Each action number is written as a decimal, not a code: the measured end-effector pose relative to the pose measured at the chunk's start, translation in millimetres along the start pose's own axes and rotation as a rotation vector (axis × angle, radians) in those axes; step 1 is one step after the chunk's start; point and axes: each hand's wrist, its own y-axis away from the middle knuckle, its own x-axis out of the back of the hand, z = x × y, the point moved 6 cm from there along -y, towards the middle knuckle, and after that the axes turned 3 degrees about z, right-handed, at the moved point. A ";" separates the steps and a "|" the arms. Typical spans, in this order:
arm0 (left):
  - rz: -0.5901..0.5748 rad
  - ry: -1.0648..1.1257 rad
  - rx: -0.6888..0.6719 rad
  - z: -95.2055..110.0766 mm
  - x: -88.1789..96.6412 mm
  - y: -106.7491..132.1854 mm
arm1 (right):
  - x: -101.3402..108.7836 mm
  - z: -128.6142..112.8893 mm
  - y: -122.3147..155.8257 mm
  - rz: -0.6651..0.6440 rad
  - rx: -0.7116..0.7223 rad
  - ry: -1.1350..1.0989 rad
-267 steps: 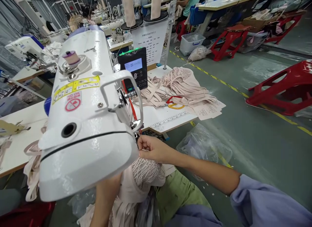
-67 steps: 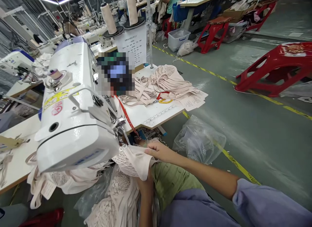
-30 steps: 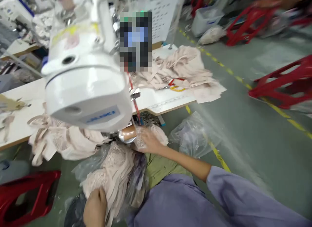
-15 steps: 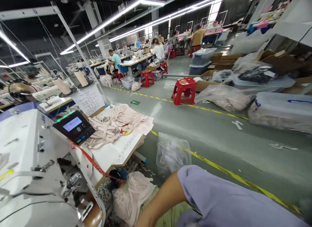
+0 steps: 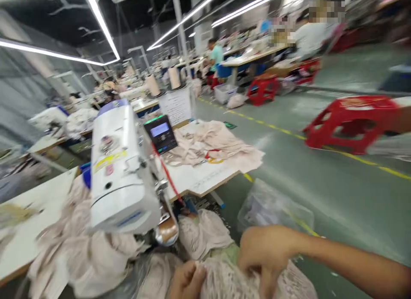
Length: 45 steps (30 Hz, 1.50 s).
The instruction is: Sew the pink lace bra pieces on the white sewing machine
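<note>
A beige lace bra (image 5: 229, 275) lies low in the head view, bunched over my lap. At its left edge my left hand (image 5: 188, 279) is closed, thumb and fingers pinching the fabric. My right hand (image 5: 269, 252) comes in from the right with bent fingers closed on the same lace; some fingertips are hidden in the folds. Just beyond, another pale moulded-cup piece (image 5: 205, 232) rests near the table edge. A white sewing machine (image 5: 123, 174) stands ahead to the left, with a heap of beige garments (image 5: 93, 260) beneath and beside its head.
On the white table (image 5: 205, 181) lie beige fabric pieces (image 5: 221, 140), yellow-and-red-handled scissors (image 5: 214, 160) and a lit control panel (image 5: 160, 134). A red strap (image 5: 170, 177) hangs off the table. A clear plastic bag (image 5: 272, 207) and red stool (image 5: 349, 121) are on the floor to the right.
My view has swung left, bringing the sewing machine and garment heap into sight. Both hands now show on the lace bra; before, only my right arm reached down, its hand out of frame.
</note>
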 end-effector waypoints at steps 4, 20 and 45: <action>-0.047 0.011 -0.048 26.1 -4.5 7.0 | 27.1 3.4 -24.7 0.379 -0.094 -0.118; 0.586 -0.202 0.080 41.6 129.0 -5.1 | 72.3 8.5 -116.7 0.672 -0.122 -0.651; 0.649 -0.444 0.034 26.4 152.5 -2.9 | -44.5 69.9 -132.2 0.028 0.084 -1.143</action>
